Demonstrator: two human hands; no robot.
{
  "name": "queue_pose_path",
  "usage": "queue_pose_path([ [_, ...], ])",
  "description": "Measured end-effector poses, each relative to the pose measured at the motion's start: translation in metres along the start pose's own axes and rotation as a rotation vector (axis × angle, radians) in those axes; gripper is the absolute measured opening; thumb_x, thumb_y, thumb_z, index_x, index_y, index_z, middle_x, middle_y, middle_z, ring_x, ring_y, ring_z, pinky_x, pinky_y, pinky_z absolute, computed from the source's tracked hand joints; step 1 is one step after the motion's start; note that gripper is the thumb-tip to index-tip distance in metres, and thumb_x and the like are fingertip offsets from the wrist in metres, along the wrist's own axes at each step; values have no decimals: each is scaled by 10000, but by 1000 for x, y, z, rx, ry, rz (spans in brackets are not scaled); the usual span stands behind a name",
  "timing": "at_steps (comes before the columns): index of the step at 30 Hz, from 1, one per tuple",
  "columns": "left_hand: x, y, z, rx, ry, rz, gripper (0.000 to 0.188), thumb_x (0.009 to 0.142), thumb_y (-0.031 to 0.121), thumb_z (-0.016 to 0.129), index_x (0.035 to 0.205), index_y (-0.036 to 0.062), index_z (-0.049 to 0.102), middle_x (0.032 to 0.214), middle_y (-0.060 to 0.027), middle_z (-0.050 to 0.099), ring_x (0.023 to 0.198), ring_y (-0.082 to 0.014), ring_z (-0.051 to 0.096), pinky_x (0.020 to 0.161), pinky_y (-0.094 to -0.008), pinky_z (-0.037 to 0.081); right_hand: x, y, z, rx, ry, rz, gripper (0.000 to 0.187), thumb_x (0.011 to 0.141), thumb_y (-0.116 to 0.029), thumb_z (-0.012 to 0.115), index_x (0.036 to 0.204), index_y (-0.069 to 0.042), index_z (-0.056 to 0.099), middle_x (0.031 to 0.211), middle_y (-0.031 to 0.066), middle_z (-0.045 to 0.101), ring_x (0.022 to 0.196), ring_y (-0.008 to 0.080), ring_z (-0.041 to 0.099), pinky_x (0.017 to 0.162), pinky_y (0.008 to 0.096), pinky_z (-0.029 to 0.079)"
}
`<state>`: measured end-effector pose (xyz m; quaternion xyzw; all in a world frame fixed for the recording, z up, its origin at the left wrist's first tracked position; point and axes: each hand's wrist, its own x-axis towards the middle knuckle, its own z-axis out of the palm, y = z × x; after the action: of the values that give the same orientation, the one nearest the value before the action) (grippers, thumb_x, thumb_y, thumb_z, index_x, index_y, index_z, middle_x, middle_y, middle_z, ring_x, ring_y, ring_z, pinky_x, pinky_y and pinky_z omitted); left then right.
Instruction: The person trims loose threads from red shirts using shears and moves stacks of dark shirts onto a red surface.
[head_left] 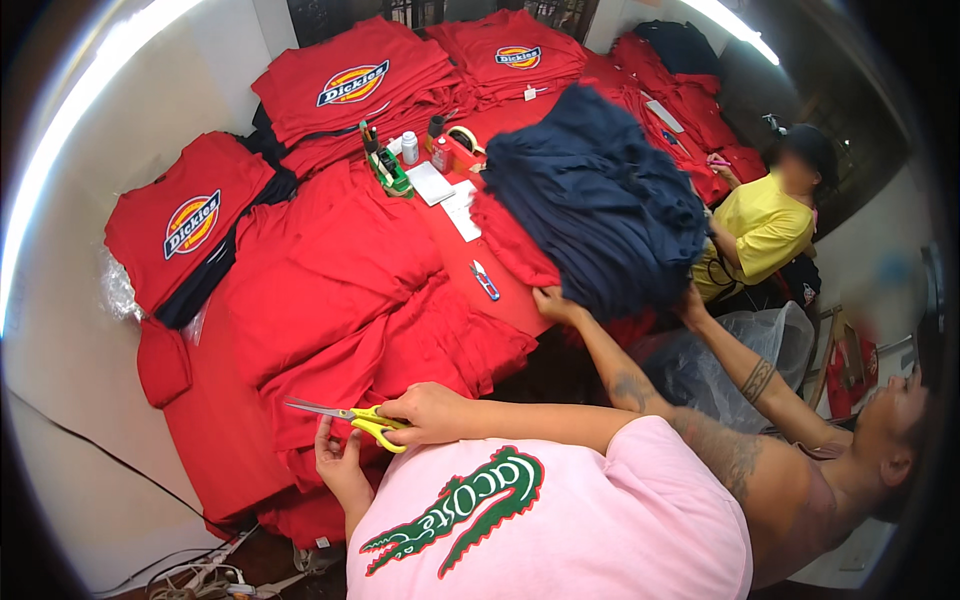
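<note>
My right hand (432,412) is closed around the yellow handles of a pair of scissors (372,421). Their slim blades point left over red cloth and look slightly apart. Just below the blades is my left hand (343,465), its thumb and forefinger raised and apart against the edge of a red garment (340,290). Whether its lower fingers touch the cloth is hidden. That garment lies in loose folds on a heap of red clothing across the table. A pair of small thread snips (485,281) with blue and red handles rests to the right of the heap.
Stacks of red shirts (350,85) with a printed patch stand at the back. A green holder (390,172), a white bottle (409,148) and paper slips (432,184) sit mid-table. At right, a co-worker's tattooed arms grip a navy garment pile (600,200); another person wears yellow (765,230).
</note>
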<state>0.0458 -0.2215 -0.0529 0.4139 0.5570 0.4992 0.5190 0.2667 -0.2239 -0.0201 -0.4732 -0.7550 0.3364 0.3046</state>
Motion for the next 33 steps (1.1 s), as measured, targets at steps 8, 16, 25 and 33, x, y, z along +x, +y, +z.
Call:
queue_pose_path([
  [8,-26,4,24,-82,42,28,607,837,-124,723,1418,-7,592,951,54,500,789,-38,393,681,-176,393,-26,8,-5,93,-71,-11,338,879,-312,739,1085,-46,710,755,141,675,686,328,682,634,443,520],
  [16,-17,22,50,-18,-60,160,609,865,-124,727,1439,-50,537,1341,-86,600,1146,-135,588,1028,-282,475,-62,24,-30,78,30,186,345,847,-278,743,1124,-74,712,835,135,714,719,315,708,655,422,549],
  [25,-27,34,83,-135,-132,191,619,851,-173,712,1435,-50,549,1191,-22,480,1037,-72,539,797,-188,543,-81,26,-62,-124,214,76,342,695,-292,916,893,-67,752,662,48,565,691,243,555,774,403,413],
  [33,-38,28,85,-103,-121,199,663,853,-198,664,1475,-39,497,1321,-68,538,1164,-116,581,960,-272,582,-86,31,-69,-126,100,39,362,681,-283,889,886,-26,739,642,38,517,702,219,540,863,420,417],
])
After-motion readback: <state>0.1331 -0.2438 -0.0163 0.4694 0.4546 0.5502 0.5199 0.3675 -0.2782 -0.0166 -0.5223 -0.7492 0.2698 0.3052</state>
